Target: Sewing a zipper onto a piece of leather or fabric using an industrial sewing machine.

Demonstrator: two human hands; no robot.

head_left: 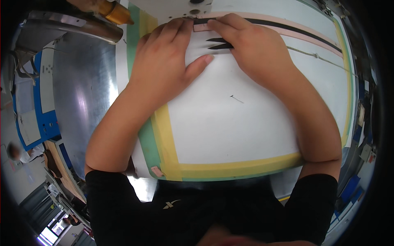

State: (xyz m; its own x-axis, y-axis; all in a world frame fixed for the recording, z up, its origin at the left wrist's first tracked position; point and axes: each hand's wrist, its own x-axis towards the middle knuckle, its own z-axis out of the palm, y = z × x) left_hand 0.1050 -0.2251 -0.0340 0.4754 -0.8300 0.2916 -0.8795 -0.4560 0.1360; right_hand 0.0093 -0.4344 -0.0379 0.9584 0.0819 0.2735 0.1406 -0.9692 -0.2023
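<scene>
A long black strip (pixel 301 28) lies along a wider pink strip (pixel 283 30) on the white work surface (pixel 230 131), curving away to the right. My left hand (pixel 166 53) lies over the strips' left end, fingers extended and thumb spread apart; its fingertips touch or nearly touch that end. With its index finger, my right hand (pixel 256 49) presses on the strips a little further right. Tucked under that hand are black thread snips (pixel 221 46), two pointed blades apart and aimed left; their handles are hidden in my palm. A pale cord (pixel 316 55) runs off rightward from behind this hand.
Yellow tape (pixel 242 165) and green tape (pixel 150 141) border the white surface. At the upper left are a metal cylinder (pixel 78 26) and an amber nozzle-like part (pixel 115 12). A shiny metal surface (pixel 84 82) lies left, with a blue-and-white machine (pixel 45 102) beyond.
</scene>
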